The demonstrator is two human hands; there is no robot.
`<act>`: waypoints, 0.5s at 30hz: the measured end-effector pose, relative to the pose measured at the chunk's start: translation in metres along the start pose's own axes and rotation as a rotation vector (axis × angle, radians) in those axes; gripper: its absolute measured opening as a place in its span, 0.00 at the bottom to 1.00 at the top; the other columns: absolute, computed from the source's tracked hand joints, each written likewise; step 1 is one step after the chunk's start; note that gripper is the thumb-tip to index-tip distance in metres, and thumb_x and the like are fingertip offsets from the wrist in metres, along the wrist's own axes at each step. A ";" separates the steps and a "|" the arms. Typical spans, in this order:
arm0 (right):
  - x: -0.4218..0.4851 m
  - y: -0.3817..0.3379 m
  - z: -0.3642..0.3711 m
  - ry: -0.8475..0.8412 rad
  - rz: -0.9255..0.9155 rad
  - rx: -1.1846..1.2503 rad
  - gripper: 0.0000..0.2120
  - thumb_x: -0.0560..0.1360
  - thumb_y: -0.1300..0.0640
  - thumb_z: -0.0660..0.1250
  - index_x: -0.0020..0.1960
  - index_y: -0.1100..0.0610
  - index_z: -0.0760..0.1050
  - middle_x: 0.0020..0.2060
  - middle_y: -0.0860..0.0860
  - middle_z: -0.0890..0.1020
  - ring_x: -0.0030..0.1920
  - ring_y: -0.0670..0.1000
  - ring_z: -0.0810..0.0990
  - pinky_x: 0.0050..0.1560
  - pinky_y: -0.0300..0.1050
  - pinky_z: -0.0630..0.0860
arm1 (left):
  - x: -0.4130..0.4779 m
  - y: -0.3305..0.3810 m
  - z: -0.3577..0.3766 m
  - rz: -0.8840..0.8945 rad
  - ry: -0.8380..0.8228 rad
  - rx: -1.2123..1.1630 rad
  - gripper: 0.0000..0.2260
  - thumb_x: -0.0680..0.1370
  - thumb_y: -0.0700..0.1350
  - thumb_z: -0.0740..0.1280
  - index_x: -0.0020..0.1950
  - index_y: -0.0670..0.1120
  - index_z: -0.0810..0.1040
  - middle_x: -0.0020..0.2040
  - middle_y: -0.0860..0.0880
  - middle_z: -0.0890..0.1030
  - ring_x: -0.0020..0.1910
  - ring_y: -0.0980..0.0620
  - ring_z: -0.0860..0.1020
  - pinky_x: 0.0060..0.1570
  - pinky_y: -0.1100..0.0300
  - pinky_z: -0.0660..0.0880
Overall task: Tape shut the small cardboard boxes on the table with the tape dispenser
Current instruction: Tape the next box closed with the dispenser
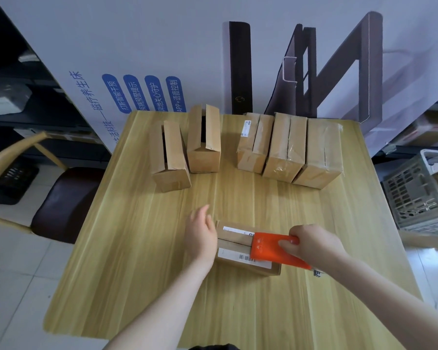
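A small cardboard box (pixel 240 251) with white labels lies flat on the wooden table (pixel 142 274) near me. My right hand (pixel 314 245) grips the orange tape dispenser (pixel 268 248), which rests on the box's top along the flap seam. My left hand (pixel 202 233) rests with relaxed fingers against the box's left end. At the back left stand two boxes (pixel 171 157) (pixel 204 142) with their top flaps ajar. At the back right, three boxes (pixel 253 145) (pixel 285 147) (pixel 319 155) with shiny tape on them sit side by side.
A large printed board (pixel 162 59) leans behind the table. A chair (pixel 61 198) with a dark seat stands to the left. A grey plastic crate (pixel 420 190) sits to the right. Dark shelving fills the far left.
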State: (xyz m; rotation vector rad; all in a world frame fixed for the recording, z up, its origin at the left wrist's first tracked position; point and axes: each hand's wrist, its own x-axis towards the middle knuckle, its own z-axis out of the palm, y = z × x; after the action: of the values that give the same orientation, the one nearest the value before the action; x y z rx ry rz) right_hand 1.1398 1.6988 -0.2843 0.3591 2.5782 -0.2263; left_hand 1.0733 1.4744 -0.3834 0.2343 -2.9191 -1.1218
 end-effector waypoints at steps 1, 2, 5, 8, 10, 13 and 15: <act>0.000 0.001 0.000 -0.003 -0.002 0.011 0.17 0.76 0.39 0.58 0.46 0.51 0.76 0.39 0.47 0.81 0.36 0.49 0.79 0.29 0.39 0.70 | -0.004 0.012 0.002 0.151 -0.023 0.001 0.15 0.81 0.42 0.58 0.67 0.48 0.75 0.63 0.52 0.77 0.62 0.53 0.75 0.56 0.60 0.73; 0.000 0.002 0.000 -0.004 -0.004 0.025 0.17 0.76 0.39 0.58 0.46 0.51 0.76 0.39 0.47 0.81 0.35 0.48 0.78 0.29 0.39 0.70 | -0.009 0.022 0.007 0.275 -0.081 0.019 0.15 0.82 0.43 0.57 0.67 0.47 0.75 0.65 0.52 0.76 0.65 0.54 0.73 0.60 0.61 0.71; -0.001 0.009 0.002 -0.011 -0.008 0.063 0.17 0.76 0.40 0.59 0.44 0.52 0.76 0.37 0.48 0.80 0.33 0.48 0.77 0.28 0.40 0.69 | -0.020 0.029 0.032 0.413 -0.270 0.151 0.22 0.83 0.53 0.47 0.72 0.47 0.70 0.72 0.51 0.71 0.73 0.53 0.65 0.73 0.57 0.58; -0.003 0.021 0.003 -0.028 -0.026 0.118 0.17 0.76 0.40 0.59 0.46 0.53 0.77 0.38 0.49 0.81 0.29 0.46 0.76 0.31 0.41 0.73 | -0.023 0.013 0.045 0.515 -0.303 0.354 0.36 0.80 0.59 0.32 0.73 0.46 0.68 0.73 0.50 0.69 0.76 0.50 0.60 0.76 0.52 0.50; -0.005 0.030 0.005 -0.041 -0.047 0.153 0.17 0.77 0.40 0.59 0.47 0.52 0.76 0.39 0.50 0.81 0.25 0.43 0.74 0.31 0.41 0.74 | -0.022 0.011 0.049 0.539 -0.285 0.415 0.35 0.80 0.57 0.32 0.72 0.45 0.70 0.71 0.50 0.72 0.74 0.49 0.63 0.76 0.50 0.52; -0.008 0.042 0.011 -0.080 -0.090 0.233 0.13 0.77 0.40 0.60 0.47 0.48 0.75 0.38 0.49 0.80 0.22 0.46 0.78 0.28 0.39 0.75 | -0.024 0.014 0.050 0.516 -0.242 0.474 0.25 0.82 0.54 0.44 0.64 0.47 0.76 0.61 0.51 0.79 0.65 0.49 0.73 0.74 0.50 0.57; -0.009 0.050 0.017 -0.097 -0.113 0.290 0.12 0.77 0.40 0.60 0.47 0.47 0.75 0.37 0.48 0.80 0.22 0.47 0.80 0.28 0.40 0.77 | -0.025 0.013 0.049 0.521 -0.218 0.484 0.20 0.82 0.52 0.47 0.56 0.49 0.78 0.53 0.53 0.80 0.57 0.49 0.75 0.72 0.51 0.59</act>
State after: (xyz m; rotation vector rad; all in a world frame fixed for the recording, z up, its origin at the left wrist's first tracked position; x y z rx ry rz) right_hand 1.1700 1.7408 -0.2984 0.2974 2.4741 -0.6466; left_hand 1.0932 1.5206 -0.4102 -0.6526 -3.0963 -0.3845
